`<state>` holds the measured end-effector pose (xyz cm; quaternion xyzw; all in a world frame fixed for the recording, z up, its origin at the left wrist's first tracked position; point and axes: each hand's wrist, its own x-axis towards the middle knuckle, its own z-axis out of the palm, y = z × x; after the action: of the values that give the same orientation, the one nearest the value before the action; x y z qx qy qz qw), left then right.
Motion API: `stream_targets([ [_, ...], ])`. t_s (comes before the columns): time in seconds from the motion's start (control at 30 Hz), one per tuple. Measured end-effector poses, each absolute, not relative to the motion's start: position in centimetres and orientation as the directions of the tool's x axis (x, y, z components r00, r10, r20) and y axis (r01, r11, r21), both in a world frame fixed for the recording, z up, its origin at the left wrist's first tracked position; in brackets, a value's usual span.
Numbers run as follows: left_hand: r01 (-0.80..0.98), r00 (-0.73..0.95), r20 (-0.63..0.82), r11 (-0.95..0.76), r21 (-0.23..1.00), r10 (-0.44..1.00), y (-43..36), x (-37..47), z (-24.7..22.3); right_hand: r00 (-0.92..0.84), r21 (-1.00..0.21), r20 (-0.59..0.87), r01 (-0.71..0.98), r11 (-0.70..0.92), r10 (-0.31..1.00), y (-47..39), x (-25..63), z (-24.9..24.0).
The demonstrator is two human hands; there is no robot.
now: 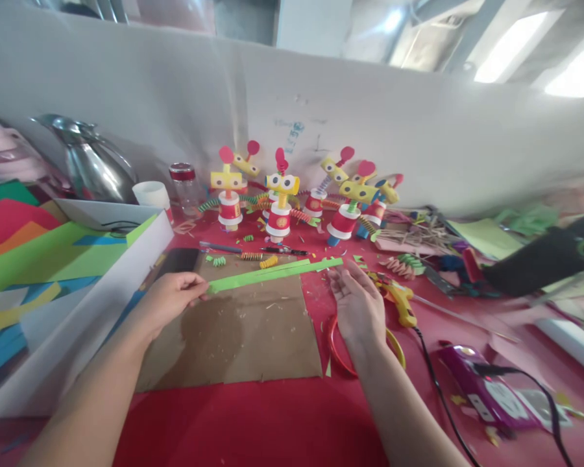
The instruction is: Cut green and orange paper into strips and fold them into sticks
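Observation:
My left hand is closed, thumb and fingers pinching the left end of light green paper strips. The strips stretch to the right above a brown cardboard sheet, and their right ends fan slightly apart. Close to that right end is my right hand, palm turned inward and fingers loosely apart; I see nothing gripped in it. Small coiled paper springs, one of them yellow and one green, lie at the cardboard's far edge beside pens.
Several paper-cup robot figures stand at the back. On the left are a white box of coloured paper and a steel jug. Rightward lie a yellow glue gun, a tape roll and a purple device with cords.

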<state>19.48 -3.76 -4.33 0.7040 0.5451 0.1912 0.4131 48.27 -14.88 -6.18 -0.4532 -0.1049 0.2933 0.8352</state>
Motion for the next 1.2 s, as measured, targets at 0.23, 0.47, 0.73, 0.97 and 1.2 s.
stream_targets([
  [0.23, 0.903, 0.249, -0.115, -0.187, 0.387, 0.962, -3.0, 20.2, -5.7, 0.783, -0.841, -0.043, -0.363, 0.401, 0.620, -15.0, 47.7, -6.6],
  [0.47, 0.910, 0.360, 0.249, -0.397, 0.118, 0.899, -4.8, 21.6, -7.2, 0.727, -0.908, -0.038, -0.311, 0.280, 0.685, -15.8, 46.6, -6.1],
  [0.73, 0.815, 0.572, 0.084, -0.577, 0.050, 0.816, -7.8, 25.0, -9.8, 0.435, -0.998, 0.042, 0.067, 0.014, 0.899, -16.4, 43.6, -7.5],
  [0.97, 0.812, 0.567, 0.147, -0.580, 0.065, 0.811, -7.8, 25.0, -10.0, 0.221, -0.835, 0.126, 0.550, -0.017, 0.967, -16.7, 42.5, -8.5],
  [1.2, 0.622, 0.649, 0.462, -0.771, 0.137, 0.605, -8.5, 24.9, -7.9, 0.098, -0.741, 0.148, 0.670, 0.045, 0.984, -16.8, 41.9, -8.9],
])
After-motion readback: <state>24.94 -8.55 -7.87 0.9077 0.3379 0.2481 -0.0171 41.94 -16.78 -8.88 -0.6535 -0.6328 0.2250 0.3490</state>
